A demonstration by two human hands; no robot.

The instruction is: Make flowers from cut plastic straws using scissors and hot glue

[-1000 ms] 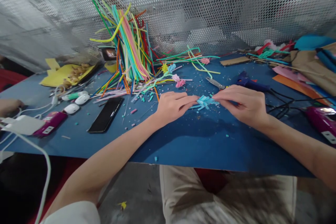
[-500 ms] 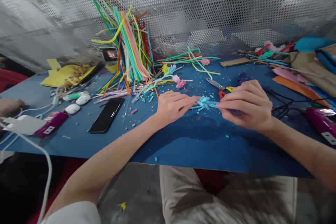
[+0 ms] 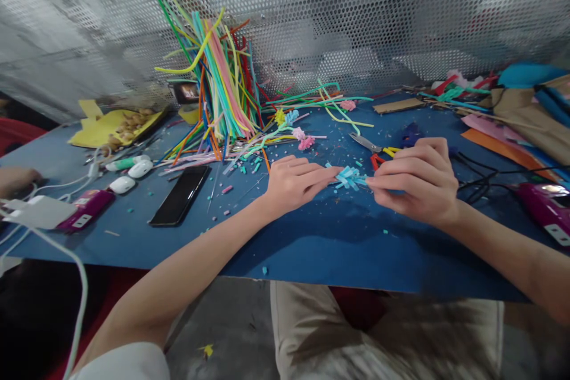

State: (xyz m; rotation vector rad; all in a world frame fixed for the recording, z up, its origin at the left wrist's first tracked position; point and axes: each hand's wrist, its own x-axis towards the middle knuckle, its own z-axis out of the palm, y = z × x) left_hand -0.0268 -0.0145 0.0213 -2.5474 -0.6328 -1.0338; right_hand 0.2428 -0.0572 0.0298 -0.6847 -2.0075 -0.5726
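Observation:
Between my hands, just above the blue table, is a tuft of short light-blue pipe cleaner pieces, sticking out in several directions. My left hand pinches its left end between thumb and fingers. The right end is in the closed fingertips of my right hand. Behind my right hand lie pliers with red and yellow handles, partly covered by that hand. Small finished-looking tufts, pink and yellow, rest on the table beyond my left hand.
A tall bundle of coloured pipe cleaners stands at the back by a perforated metal panel. To the left are a black phone, white earbuds and a purple power strip with cables. Paper and cardboard lie right.
The light-blue pieces have turned between my fingers and now look more fanned out. Both hands stay nearly in place. At the far left, another person's hand has shifted slightly.

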